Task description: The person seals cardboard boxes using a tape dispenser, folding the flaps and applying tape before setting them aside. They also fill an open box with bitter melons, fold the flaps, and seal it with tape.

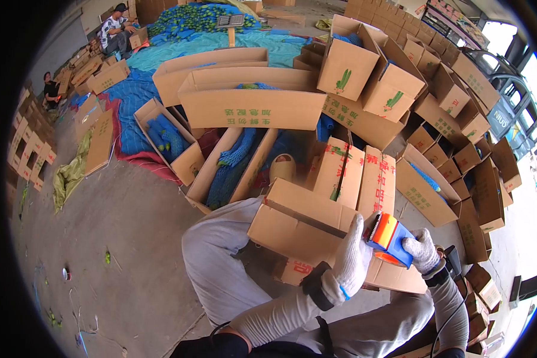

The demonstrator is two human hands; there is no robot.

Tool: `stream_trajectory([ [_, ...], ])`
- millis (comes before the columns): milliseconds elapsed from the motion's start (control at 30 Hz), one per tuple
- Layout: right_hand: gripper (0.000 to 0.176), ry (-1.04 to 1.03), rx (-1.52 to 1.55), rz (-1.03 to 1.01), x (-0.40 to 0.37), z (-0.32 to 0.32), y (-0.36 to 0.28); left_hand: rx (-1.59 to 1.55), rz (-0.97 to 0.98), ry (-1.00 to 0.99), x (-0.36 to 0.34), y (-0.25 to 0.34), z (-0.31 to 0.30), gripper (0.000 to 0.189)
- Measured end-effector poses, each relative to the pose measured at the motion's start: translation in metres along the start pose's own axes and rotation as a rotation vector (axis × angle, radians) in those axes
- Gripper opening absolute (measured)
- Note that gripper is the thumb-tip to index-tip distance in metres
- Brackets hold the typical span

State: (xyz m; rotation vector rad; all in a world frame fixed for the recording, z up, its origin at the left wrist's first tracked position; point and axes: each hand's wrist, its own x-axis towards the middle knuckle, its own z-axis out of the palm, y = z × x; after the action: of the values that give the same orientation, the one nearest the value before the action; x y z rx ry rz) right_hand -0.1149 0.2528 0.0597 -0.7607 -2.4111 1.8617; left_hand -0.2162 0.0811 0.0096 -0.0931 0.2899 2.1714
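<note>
In a white knitted glove, my right hand (423, 251) is closed around the handle of a blue and orange tape dispenser (391, 237), its toothed edge facing left. My gloved left hand (352, 255) has its fingers stretched out along the right end of a plain cardboard box (298, 225), beside the dispenser. That box lies in front of my knees. Behind and to its right is a carton with red print (342, 169), partly covered by it. Any tape on the plain box is hard to make out.
Open cartons with blue mesh bags (235, 155) stand ahead, with more cartons (347, 59) stacked behind. Further boxes (429, 185) crowd the right side. Two people sit at the far left, near a green produce pile (200, 21). Scraps lie on the concrete floor (143, 238).
</note>
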Motion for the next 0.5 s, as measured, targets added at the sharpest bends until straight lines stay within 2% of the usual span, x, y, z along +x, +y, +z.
stream_trajectory([
  [100, 0.060, -0.024, -0.108, 0.038, -0.001, 0.006, -0.015, 0.037, 0.018, 0.109, 0.006, 0.012, 0.001, 0.039],
  [200, 0.063, -0.086, -0.208, 0.087, 0.004, 0.008, -0.039, 0.360, 0.139, 0.105, 0.009, 0.024, -0.009, 0.037],
  [267, 0.065, -0.129, -0.307, 0.105, 0.007, 0.009, -0.052, 0.314, 0.174, 0.123, 0.006, 0.036, -0.011, 0.035],
  [300, 0.065, -0.183, -0.257, 0.121, 0.008, 0.009, -0.059, 0.287, 0.186, 0.117, -0.005, 0.050, -0.007, 0.034],
  [333, 0.064, -0.185, -0.262, 0.144, 0.007, 0.004, -0.058, 0.261, 0.200, 0.108, -0.012, 0.067, -0.007, 0.033],
  [400, 0.063, -0.193, -0.276, 0.191, 0.003, -0.015, -0.047, 0.214, 0.388, 0.212, -0.020, 0.124, -0.016, 0.035],
  [500, 0.062, -0.214, -0.301, 0.183, 0.006, -0.020, -0.051, 0.308, 0.508, 0.255, -0.029, 0.199, -0.030, 0.039],
])
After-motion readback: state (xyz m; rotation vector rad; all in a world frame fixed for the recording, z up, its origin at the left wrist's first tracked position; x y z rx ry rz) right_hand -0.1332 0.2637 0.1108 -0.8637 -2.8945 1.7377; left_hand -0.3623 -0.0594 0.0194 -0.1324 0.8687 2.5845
